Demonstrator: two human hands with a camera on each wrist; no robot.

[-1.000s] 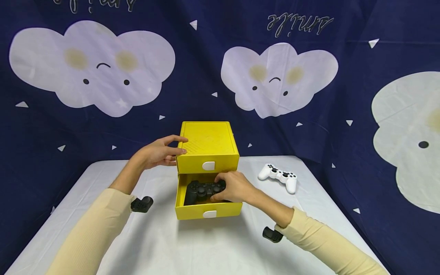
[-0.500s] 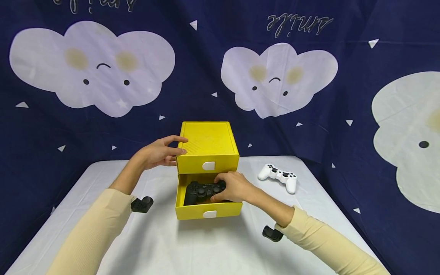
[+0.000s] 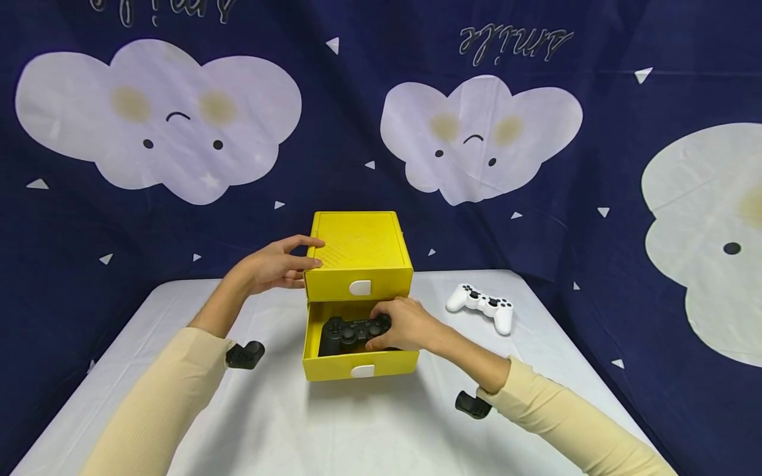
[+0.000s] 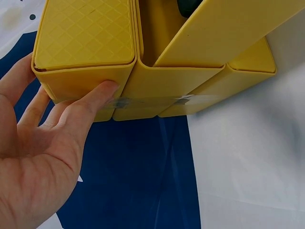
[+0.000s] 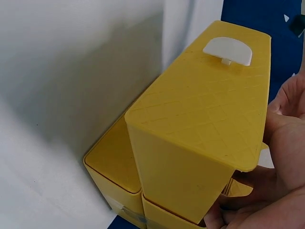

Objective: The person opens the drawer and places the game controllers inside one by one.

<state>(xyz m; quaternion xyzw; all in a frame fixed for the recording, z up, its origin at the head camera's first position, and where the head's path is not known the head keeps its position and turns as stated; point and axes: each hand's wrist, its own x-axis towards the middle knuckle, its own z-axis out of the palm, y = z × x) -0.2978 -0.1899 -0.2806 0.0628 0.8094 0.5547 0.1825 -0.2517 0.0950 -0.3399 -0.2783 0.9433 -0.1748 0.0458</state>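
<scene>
A yellow drawer cabinet (image 3: 360, 238) stands on the table with its middle drawer (image 3: 330, 367) pulled out. Inside that drawer sits a black game controller (image 3: 343, 336), whose right end my right hand (image 3: 409, 325) grips with thumb and fingers, partly covering it. My left hand (image 3: 275, 268) rests against the cabinet's upper left edge, some fingertips on the top and others along the side. In the left wrist view its fingers (image 4: 78, 112) press the side panel. From the right wrist, the drawer front (image 5: 200, 95) hides the controller.
A white game controller (image 3: 479, 305) lies on the white-covered table (image 3: 369, 436), right of the cabinet. Behind hangs a dark blue curtain (image 3: 339, 132) with cloud prints. A black device (image 3: 245, 355) is worn at the left wrist, another (image 3: 473, 404) at the right.
The black controller has tilted and shifted very slightly in the drawer, so the lettering on it shows more. Both hands stay at nearly the same places.
</scene>
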